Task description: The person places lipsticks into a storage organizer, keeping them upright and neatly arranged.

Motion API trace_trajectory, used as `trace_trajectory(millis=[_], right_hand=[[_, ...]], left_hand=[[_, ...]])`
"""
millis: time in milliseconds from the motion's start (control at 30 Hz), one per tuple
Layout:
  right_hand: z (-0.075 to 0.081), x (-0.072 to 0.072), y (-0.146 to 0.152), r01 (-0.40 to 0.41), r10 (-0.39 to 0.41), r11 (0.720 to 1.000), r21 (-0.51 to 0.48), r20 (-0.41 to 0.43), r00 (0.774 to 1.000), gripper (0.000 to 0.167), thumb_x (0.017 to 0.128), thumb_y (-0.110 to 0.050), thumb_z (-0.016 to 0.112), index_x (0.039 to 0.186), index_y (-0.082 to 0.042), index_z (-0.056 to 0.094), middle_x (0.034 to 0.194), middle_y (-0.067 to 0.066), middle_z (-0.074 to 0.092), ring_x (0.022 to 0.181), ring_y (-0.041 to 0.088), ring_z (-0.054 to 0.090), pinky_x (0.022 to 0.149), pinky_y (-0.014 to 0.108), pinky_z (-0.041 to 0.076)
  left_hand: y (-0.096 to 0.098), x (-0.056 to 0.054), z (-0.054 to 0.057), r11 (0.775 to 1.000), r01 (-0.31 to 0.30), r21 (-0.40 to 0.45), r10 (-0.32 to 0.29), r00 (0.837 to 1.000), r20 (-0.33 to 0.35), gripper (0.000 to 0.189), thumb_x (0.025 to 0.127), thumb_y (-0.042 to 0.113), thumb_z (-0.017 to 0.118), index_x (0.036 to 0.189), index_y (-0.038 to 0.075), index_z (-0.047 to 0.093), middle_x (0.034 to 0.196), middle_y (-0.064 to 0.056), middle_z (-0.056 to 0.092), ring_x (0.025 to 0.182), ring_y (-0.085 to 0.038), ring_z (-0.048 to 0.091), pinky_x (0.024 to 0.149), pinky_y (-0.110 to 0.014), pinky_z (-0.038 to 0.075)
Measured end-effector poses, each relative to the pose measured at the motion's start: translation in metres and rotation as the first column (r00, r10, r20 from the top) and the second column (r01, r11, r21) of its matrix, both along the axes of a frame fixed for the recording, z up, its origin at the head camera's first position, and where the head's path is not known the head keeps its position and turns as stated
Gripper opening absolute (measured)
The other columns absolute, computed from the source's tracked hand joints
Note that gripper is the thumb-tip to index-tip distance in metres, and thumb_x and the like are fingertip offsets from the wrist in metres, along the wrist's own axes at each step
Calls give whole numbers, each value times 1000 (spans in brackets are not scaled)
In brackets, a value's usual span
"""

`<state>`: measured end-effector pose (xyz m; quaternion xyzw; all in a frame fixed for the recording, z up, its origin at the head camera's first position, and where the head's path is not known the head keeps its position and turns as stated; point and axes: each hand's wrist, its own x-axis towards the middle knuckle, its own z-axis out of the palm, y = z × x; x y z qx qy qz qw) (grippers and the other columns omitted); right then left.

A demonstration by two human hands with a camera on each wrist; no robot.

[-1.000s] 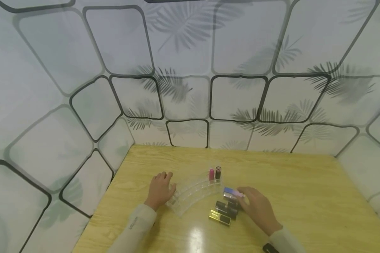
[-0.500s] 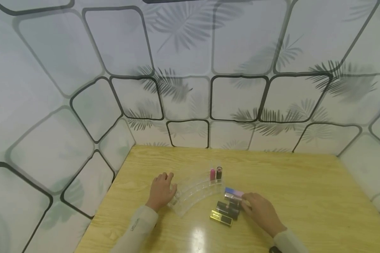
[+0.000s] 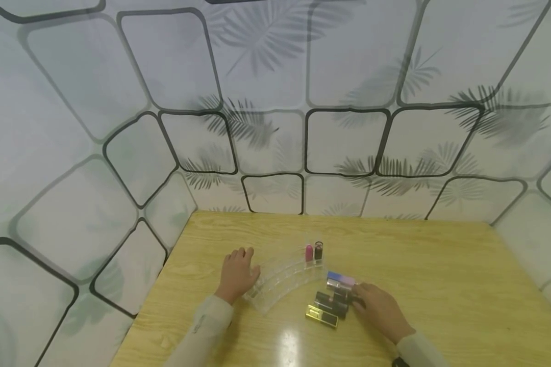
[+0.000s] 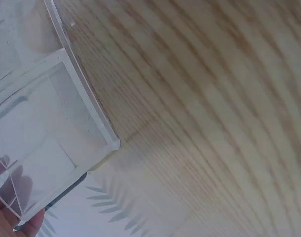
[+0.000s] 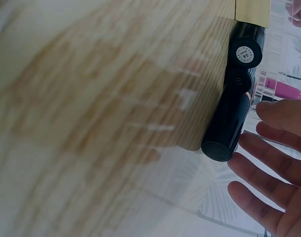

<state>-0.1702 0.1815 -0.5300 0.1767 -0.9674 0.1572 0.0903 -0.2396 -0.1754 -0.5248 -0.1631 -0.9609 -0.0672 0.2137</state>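
Fingers of the right hand [image 3: 380, 309] lie loosely parted beside a black tube [image 5: 226, 123]; I cannot tell whether they touch it. The left hand [image 3: 236, 276] rests, relaxed, at the left end of a clear rack [image 4: 89, 98]. A pink lipstick [image 3: 309, 253] and a dark lipstick [image 3: 319, 252] stand at its far right. With a gold tube [image 3: 322, 316], a blue-and-pink tube [image 3: 341, 279] and others lying on the surface [image 3: 422, 270], I judge the work early.
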Motion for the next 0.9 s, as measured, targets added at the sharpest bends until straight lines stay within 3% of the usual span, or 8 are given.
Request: trace_trajectory(millis=[400, 633, 900], right_hand=[[-2, -1, -3, -41, 40, 999, -8, -34, 999, 15, 72, -13, 76, 83, -16, 66, 82, -3, 67, 75, 14, 64, 72, 32, 54], [-3, 0, -1, -31, 33, 999, 33, -58, 998, 23, 69, -13, 77, 88, -13, 65, 80, -2, 66, 71, 14, 62, 67, 30, 53], [-1, 2, -1, -3, 2, 997, 72, 11, 1000, 32, 70, -12, 77, 99, -8, 65, 83, 3, 66, 72, 15, 63, 68, 32, 54]], left_hand=[[5, 3, -1, 998, -38, 42, 37, 999, 19, 34, 82, 29, 64, 104, 5, 55, 83, -9, 56, 70, -23, 53, 69, -41, 49], [5, 4, -4, 997, -41, 68, 39, 999, 20, 31, 83, 28, 64, 104, 6, 55, 82, -8, 55, 68, -20, 50, 66, -38, 47], [5, 4, -6, 996, -43, 77, 42, 999, 5, 32, 82, 27, 65, 103, 6, 55, 81, -8, 54, 66, -20, 49, 63, -37, 46]])
